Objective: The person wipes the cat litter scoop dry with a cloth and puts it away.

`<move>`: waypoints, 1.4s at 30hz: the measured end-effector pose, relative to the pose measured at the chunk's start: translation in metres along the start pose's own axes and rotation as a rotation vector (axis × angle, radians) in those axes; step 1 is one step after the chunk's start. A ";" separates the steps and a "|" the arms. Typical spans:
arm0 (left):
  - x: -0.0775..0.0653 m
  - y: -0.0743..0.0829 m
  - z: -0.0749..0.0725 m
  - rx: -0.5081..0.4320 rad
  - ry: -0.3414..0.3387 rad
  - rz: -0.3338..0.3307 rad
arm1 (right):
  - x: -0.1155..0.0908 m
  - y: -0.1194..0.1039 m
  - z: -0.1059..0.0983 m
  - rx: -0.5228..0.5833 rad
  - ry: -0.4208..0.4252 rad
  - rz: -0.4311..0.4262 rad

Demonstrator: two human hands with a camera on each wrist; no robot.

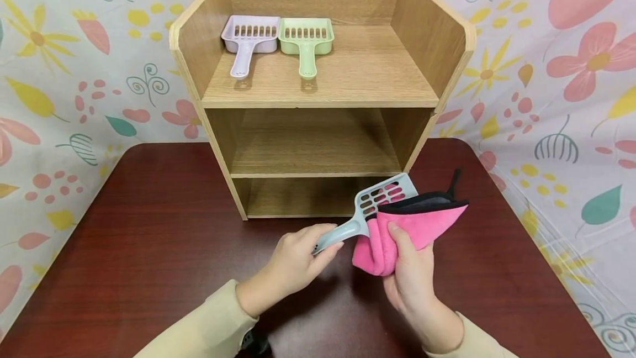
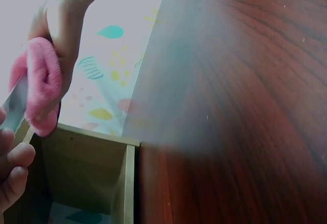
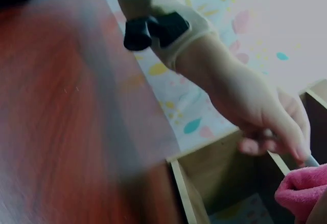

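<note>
A light blue slotted litter scoop (image 1: 348,229) is in my left hand (image 1: 293,261), which grips the end of its handle. My right hand (image 1: 414,275) holds a folded pink cloth with black edging (image 1: 417,225) against the scoop's head, covering part of the slots. A black loop sticks up from the cloth. In the left wrist view the pink cloth (image 2: 43,86) is bunched around part of the scoop. The right wrist view shows my left hand (image 3: 265,114) pinching the handle, with the cloth (image 3: 304,191) at the lower right edge.
A wooden shelf unit (image 1: 318,101) stands at the back of the dark red table (image 1: 124,247). On its top level, a lilac scoop (image 1: 243,62) and a light green scoop (image 1: 307,62) rest side by side, each with a matching tray. A flower-patterned sheet (image 1: 586,142) hangs behind.
</note>
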State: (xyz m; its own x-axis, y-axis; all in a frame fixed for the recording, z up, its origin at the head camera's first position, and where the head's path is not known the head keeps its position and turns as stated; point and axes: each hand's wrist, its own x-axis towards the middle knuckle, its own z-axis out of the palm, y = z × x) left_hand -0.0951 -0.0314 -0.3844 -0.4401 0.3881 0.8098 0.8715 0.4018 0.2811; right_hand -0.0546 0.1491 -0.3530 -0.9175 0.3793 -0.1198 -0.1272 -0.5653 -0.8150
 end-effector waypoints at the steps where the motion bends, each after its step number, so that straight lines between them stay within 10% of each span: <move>1: 0.000 0.000 0.001 0.004 0.000 0.006 | -0.001 0.001 0.001 -0.006 0.001 0.017; 18: 0.002 -0.012 -0.013 0.127 -0.056 0.175 | 0.010 -0.010 -0.015 -0.071 -0.020 0.112; 42: 0.016 -0.018 -0.057 -0.300 -0.479 -0.074 | 0.032 -0.055 -0.053 -0.612 -0.344 0.246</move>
State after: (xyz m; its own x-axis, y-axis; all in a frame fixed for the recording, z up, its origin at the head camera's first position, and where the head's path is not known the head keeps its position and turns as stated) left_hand -0.1058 -0.0796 -0.3477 -0.4901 0.7289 0.4781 0.8272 0.2159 0.5188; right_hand -0.0573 0.2310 -0.3423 -0.9713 -0.0130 -0.2377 0.2381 -0.0567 -0.9696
